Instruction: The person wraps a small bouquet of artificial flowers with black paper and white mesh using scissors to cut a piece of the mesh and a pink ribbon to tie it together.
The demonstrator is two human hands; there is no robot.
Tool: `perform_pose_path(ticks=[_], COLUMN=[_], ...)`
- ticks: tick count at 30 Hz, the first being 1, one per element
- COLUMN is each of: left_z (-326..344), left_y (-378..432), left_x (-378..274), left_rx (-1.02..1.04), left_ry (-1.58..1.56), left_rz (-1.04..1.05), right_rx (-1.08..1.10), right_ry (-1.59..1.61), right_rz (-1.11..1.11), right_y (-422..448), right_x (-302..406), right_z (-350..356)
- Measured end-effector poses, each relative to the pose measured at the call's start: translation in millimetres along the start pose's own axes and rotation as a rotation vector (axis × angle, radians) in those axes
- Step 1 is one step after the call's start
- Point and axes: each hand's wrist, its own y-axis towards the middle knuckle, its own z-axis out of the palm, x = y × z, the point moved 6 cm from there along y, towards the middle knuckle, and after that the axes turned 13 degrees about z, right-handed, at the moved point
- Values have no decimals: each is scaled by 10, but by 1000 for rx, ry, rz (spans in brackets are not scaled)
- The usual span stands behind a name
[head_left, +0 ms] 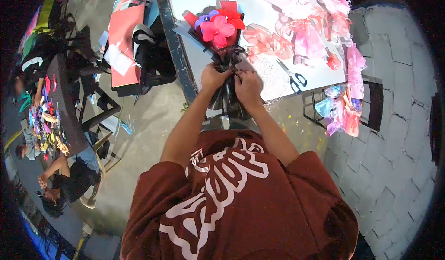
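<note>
A bouquet of artificial flowers [218,31] in pink, red and purple lies over the white tabletop [271,82], its heads pointing away from me. Dark wrapping and black ribbon [229,56] gather around its neck. My left hand [215,78] grips the neck from the left, thumb across the black material. From the right, my right hand [249,86] pinches the same black material with bent fingers, close to the left thumb. Black wrapping tails [227,100] hang between my wrists toward the table's near edge. What exactly the fingertips hold is partly hidden.
Scissors with dark handles [293,77] lie right of my right hand. Beyond them are sheer pink ribbon [269,44] and several pink wrapped bouquets [306,23]. A stool [373,103] holds more wrapped bundles at right. Coral sheets [127,47] are stacked at left; people sit around another table [66,103].
</note>
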Motion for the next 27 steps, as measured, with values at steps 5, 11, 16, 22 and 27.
perform_pose_path(ticks=[5,11,16,22,27], left_z=[13,47,-762,-601,-707], left_y=[-5,22,-244,-238,-304], left_x=[9,75,-185,293,-99], left_rx=[50,177,-202,-112,-182], left_ry=[53,46,383,161,41], left_rz=[27,3,192,120,119], right_rx=[-109,-126,-157,-127,-142], right_ry=[14,-34,14,46,139], right_rz=[-143,-262,-272,-282,-286], right_y=[-17,-12,-44,-64,-60], right_x=[103,65,109,137,101], right_z=[-13,114,12,45,21])
